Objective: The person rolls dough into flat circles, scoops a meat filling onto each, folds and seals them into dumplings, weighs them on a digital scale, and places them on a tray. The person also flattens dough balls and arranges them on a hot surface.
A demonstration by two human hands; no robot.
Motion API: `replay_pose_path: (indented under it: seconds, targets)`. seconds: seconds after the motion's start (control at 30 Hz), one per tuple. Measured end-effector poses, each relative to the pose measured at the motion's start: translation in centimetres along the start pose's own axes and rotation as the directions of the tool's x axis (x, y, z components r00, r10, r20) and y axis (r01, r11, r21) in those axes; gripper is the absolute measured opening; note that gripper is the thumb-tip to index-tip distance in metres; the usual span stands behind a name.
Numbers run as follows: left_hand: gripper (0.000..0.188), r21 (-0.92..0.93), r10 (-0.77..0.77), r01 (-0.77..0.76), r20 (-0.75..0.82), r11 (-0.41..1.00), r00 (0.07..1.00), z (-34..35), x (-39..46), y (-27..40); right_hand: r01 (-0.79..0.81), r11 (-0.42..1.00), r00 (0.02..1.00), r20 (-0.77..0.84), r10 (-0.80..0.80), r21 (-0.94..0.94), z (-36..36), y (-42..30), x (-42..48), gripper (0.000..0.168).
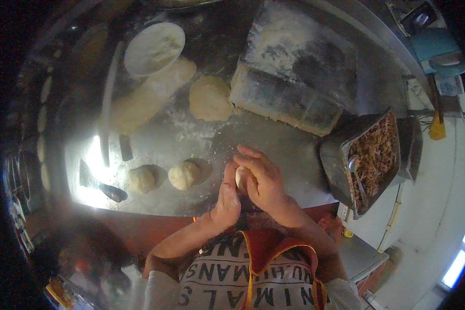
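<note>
Between my left hand point(228, 197) and my right hand point(264, 182), close to the front edge of the metal worktable point(166, 203), a pale piece of dough point(240, 178) is cupped; my fingers hide much of it. Left of my hands, a dough ball point(184, 175) rests on the table, and another dough ball point(141, 179) lies farther left. A larger round of dough point(210, 98) touches the corner of a floury clear container beyond my hands. A long slab of dough point(147, 97) lies at the upper left, beside a white bowl point(155, 49) holding what looks like flour.
To the right stands a metal pan of minced filling point(378, 151) with a spoon point(356, 174) in it. The clear container point(286, 97) lies at the back. A rolling pin point(109, 104) and a dark-handled scraper or knife point(113, 192) are on the left.
</note>
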State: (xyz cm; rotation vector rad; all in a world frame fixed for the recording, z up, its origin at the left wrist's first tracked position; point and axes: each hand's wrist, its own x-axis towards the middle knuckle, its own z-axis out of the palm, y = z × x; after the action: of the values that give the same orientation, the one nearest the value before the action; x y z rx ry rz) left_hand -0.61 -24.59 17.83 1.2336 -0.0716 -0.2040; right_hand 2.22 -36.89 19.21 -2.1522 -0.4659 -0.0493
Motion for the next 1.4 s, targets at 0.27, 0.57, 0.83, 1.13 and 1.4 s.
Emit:
replay_pose_path:
  seconds: [0.27,0.57,0.83,1.13,1.4]
  targets:
    - [0.070,-0.105,-0.344,0.335,-0.094,0.936,0.934,-1.1,0.1,0.6,-0.170,0.896,0.985,0.093,0.145,0.411,-0.2,0.4,-0.4,0.035]
    - [0.079,-0.246,-0.511,0.496,0.004,0.833,0.860,-1.3,0.5,0.0,-0.111,0.942,0.983,0.175,0.058,0.316,-1.1,0.8,-0.1,0.040]
    - [0.087,-0.127,-0.477,0.487,0.104,0.864,0.873,-4.0,1.2,2.7,-0.151,0.813,0.970,0.241,0.013,0.562,-0.4,-0.5,0.5,0.035]
    - [0.088,-0.345,-0.671,0.627,-0.010,0.698,0.742,-4.5,1.6,3.4,-0.189,0.724,0.978,0.192,0.080,0.663,1.6,-0.5,1.4,0.029]
    - [0.086,-0.359,-0.634,0.620,0.093,0.698,0.767,-5.9,1.4,2.9,0.054,0.964,0.982,0.160,-0.099,0.261,2.3,0.1,1.8,0.037]
